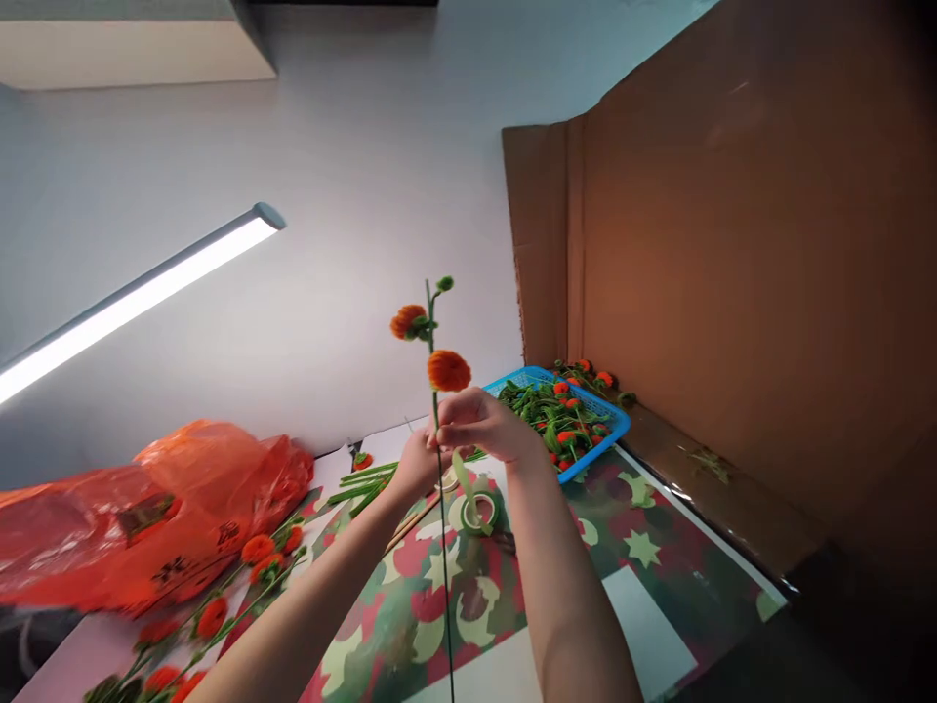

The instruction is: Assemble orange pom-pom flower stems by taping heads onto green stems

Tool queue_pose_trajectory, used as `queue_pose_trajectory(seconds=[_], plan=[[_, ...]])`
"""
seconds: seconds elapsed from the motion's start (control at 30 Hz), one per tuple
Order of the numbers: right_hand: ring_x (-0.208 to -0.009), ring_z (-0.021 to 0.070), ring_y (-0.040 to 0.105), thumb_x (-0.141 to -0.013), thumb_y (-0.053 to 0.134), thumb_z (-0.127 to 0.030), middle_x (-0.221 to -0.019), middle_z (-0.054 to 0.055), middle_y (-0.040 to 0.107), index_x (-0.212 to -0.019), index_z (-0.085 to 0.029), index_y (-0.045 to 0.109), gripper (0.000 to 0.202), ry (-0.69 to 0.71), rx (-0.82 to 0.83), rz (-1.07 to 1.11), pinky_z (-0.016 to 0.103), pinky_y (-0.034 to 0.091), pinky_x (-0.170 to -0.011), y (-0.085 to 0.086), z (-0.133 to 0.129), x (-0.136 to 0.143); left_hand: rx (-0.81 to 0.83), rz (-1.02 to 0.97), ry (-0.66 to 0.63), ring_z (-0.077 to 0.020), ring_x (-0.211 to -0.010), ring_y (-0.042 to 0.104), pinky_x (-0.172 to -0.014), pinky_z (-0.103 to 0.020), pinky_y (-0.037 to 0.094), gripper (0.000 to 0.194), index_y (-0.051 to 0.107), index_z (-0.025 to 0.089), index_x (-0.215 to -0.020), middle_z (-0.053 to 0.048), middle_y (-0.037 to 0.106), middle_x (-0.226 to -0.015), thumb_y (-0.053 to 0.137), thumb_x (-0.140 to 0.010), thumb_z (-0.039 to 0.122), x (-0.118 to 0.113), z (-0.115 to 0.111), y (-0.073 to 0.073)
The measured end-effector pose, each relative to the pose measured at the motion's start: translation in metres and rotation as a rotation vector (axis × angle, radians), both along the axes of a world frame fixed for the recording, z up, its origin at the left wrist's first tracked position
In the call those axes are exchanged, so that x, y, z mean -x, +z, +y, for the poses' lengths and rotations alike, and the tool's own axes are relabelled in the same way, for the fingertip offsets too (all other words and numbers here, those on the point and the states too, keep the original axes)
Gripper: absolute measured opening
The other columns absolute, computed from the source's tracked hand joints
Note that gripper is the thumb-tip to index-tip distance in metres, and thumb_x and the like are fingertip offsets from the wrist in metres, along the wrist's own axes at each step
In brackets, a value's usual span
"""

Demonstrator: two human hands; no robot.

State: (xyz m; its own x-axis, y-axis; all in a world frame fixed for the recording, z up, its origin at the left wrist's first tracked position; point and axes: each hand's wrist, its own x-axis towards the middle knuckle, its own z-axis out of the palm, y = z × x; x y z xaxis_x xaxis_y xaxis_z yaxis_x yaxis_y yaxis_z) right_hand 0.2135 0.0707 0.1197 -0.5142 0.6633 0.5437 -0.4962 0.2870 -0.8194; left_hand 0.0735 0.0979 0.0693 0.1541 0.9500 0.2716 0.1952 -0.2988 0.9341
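Upright in front of me stands an artificial flower stem [449, 372], with two orange pompom-like blooms, a small green bud and a long thin wire running down between my arms. My left hand [417, 463] is closed round the stem below the lower bloom, its fingers partly hidden. Just above it, my right hand [479, 426] pinches the same stem with thumb and forefinger. A pale green strip of floral tape [461, 471] hangs under my hands toward a tape roll [493, 516] on the table; where its upper end goes is hidden.
A blue basket [619, 430] of green pieces and orange flowers stands at the back right, beside a cardboard wall [732, 244]. Green stems [366, 485] lie behind my left arm. Finished-looking orange flowers [212, 617] and an orange plastic bag [220, 488] are at left.
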Motion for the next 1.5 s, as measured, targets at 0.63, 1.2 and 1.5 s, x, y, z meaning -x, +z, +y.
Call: queue_pose_trajectory(seconds=[0.63, 1.2, 1.5], plan=[[-0.060, 0.0103, 0.049, -0.065, 0.073, -0.041, -0.060, -0.001, 0.057, -0.065, -0.016, 0.066, 0.026, -0.321, 0.034, -0.314, 0.024, 0.038, -0.060, -0.002, 0.002, 0.056, 0.228, -0.570, -0.055, -0.0088, -0.059, 0.056, -0.057, -0.019, 0.040, 0.032, 0.061, 0.015, -0.083, -0.005, 0.069, -0.074, 0.078, -0.062, 0.030, 0.098, -0.053, 0.013], [-0.062, 0.0106, 0.049, -0.067, 0.073, -0.038, -0.062, -0.001, 0.059, -0.068, -0.016, 0.068, 0.022, -0.426, 0.009, -0.218, 0.026, 0.041, -0.064, 0.005, -0.014, 0.100, 0.294, -0.980, -0.058, -0.0053, -0.059, 0.055, -0.057, -0.016, 0.044, 0.036, 0.064, 0.016, -0.074, 0.003, 0.062, -0.067, 0.085, -0.047, 0.027, 0.094, -0.066, 0.033], [-0.065, 0.0125, 0.053, -0.063, 0.074, -0.038, -0.064, 0.001, 0.059, -0.066, -0.015, 0.070, 0.024, -0.444, 0.064, -0.171, 0.027, 0.043, -0.064, 0.004, -0.017, 0.112, -0.070, -0.745, 0.185, -0.0091, -0.060, 0.060, -0.061, -0.021, 0.049, 0.022, 0.069, 0.014, -0.076, -0.002, 0.068, -0.069, 0.077, -0.062, 0.029, 0.092, -0.068, 0.026]])
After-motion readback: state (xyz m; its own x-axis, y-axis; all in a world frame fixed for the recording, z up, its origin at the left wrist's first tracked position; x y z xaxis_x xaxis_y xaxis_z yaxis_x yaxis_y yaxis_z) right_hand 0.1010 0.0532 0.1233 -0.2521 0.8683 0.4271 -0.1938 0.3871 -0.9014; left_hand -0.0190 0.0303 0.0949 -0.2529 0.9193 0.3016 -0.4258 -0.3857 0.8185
